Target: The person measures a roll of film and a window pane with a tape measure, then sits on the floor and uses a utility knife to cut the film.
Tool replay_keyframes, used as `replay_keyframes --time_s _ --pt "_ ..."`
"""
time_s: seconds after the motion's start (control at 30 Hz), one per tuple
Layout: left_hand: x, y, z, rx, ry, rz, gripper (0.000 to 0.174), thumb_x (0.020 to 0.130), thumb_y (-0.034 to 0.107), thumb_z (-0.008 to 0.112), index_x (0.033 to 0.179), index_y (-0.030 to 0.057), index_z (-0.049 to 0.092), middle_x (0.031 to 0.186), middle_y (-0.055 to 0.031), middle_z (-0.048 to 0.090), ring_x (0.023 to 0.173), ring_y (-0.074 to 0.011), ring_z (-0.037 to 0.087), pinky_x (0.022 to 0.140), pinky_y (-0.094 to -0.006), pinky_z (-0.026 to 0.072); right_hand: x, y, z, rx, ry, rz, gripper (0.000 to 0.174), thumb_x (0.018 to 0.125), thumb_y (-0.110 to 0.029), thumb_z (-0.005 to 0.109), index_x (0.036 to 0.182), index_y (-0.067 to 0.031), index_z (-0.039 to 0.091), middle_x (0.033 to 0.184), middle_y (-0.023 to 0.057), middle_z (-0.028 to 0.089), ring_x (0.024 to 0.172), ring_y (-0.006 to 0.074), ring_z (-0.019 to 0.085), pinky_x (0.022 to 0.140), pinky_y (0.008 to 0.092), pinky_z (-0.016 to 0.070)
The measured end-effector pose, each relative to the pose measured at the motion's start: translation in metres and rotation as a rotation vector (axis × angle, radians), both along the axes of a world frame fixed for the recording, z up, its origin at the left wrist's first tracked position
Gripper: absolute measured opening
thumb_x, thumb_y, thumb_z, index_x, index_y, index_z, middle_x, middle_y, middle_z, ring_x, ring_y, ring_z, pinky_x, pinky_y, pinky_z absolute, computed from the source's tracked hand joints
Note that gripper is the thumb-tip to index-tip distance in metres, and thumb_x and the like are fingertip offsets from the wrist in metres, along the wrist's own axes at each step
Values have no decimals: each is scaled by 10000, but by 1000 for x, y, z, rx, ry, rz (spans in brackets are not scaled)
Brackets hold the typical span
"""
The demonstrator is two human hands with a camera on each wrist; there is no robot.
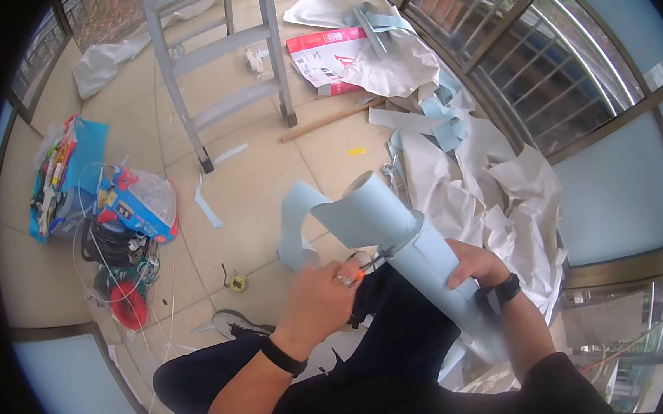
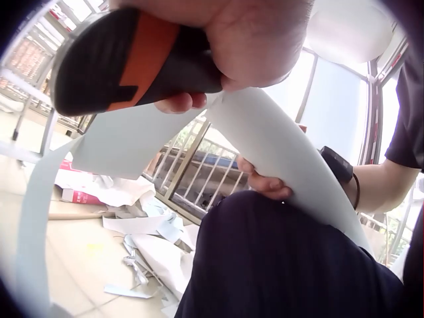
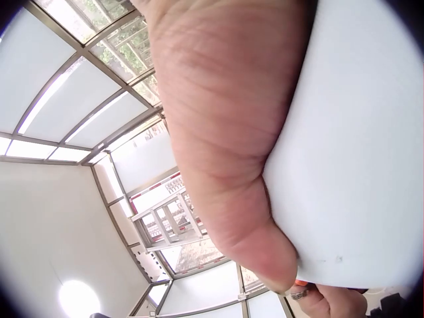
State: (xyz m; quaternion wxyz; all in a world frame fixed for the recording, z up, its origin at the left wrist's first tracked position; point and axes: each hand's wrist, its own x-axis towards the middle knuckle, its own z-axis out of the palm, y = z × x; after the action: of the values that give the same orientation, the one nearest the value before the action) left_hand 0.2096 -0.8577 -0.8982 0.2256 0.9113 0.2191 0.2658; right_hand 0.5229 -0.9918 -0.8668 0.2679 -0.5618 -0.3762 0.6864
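A pale blue roll of sheet material (image 1: pixel 429 265) lies slanted across the person's lap, with a cut line across it near its upper part. The right hand (image 1: pixel 476 264) grips the roll lower down, thumb on top and fingers underneath in the left wrist view. In the left hand (image 1: pixel 315 298) is a knife-like tool with a thick black-and-orange handle (image 2: pixel 149 63). Its thin metal end (image 1: pixel 378 258) meets the roll at the cut. A loose flap of the sheet (image 1: pixel 297 213) curls off the upper end toward the left.
A metal stepladder (image 1: pixel 217 45) stands ahead on the tiled floor. Crumpled white sheeting (image 1: pixel 495 202) and blue offcuts lie along the right side. Bags of tools (image 1: pixel 140 199) and cable sit at left. A tape measure (image 1: pixel 237 282) lies near the shoe.
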Motion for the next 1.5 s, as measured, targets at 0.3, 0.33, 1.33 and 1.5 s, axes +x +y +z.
replay_keyframes --time_s 0.3,0.33,1.33,1.5 --pt "-56 1 -2 -116 245 136 264 882 157 726 1131 115 650 960 -65 719 772 -273 674 676 -398 454 3 -17 -8 -72 221 -237 1221 530 -353 974 1543 24 406 1395 108 593 1238 209 579 1059 334 466" --pt "-49 2 11 -48 164 107 276 880 162 732 1141 120 652 931 -54 703 760 -266 669 673 -391 451 3 -14 -8 -69 212 -201 1218 532 -352 975 1541 25 407 1386 105 597 1233 204 579 1056 331 466" --pt "22 7 53 88 80 -82 424 844 169 779 1235 131 618 843 -42 583 701 -224 624 674 -364 417 5 -15 -3 -72 257 -205 1175 518 -288 966 1522 27 441 1355 94 619 1223 183 570 1067 314 440" --pt "20 9 43 100 108 -73 426 846 166 777 1238 132 615 840 -43 603 715 -222 640 685 -361 421 5 -11 -5 -52 219 -170 1159 536 -302 953 1517 39 438 1348 99 621 1210 182 571 1056 314 448"
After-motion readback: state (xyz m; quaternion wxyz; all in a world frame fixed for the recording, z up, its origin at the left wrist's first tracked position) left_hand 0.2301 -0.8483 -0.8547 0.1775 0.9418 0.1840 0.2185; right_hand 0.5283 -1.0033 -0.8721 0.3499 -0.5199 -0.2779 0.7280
